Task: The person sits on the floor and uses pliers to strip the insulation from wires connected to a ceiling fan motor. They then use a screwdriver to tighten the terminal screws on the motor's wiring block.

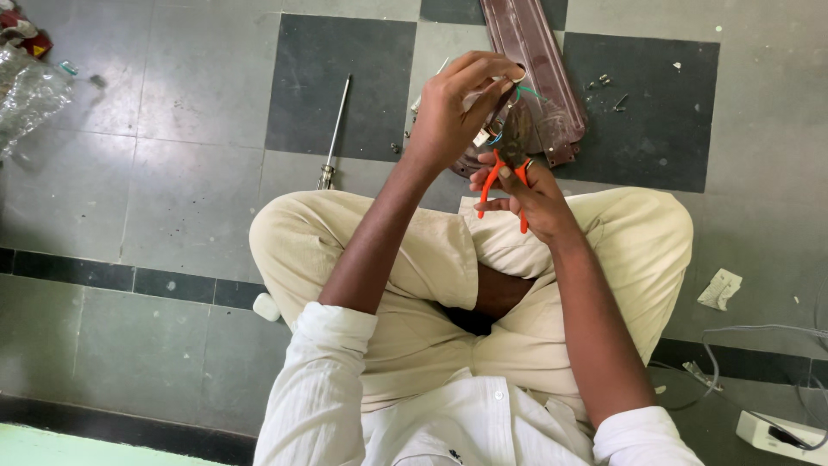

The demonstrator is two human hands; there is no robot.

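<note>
Over the crossed legs, the left hand (453, 112) is raised with its fingers pinched around a small bundle of wires (509, 91), green one poking out right. Just below, the right hand (530, 194) is wrapped tight around the orange handles of some pliers (507, 168), nose pointing up at the wires. Behind both, further out on the checkered floor, there's a brown fan blade (530, 60). Off left lies 1 metal rod (335, 129), and loose screws (608, 86) sit right.

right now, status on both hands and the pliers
Right hand gripping orange-handled pliers. Left hand pinching small wired part at the jaws. Brown fan blade on floor behind.
</note>
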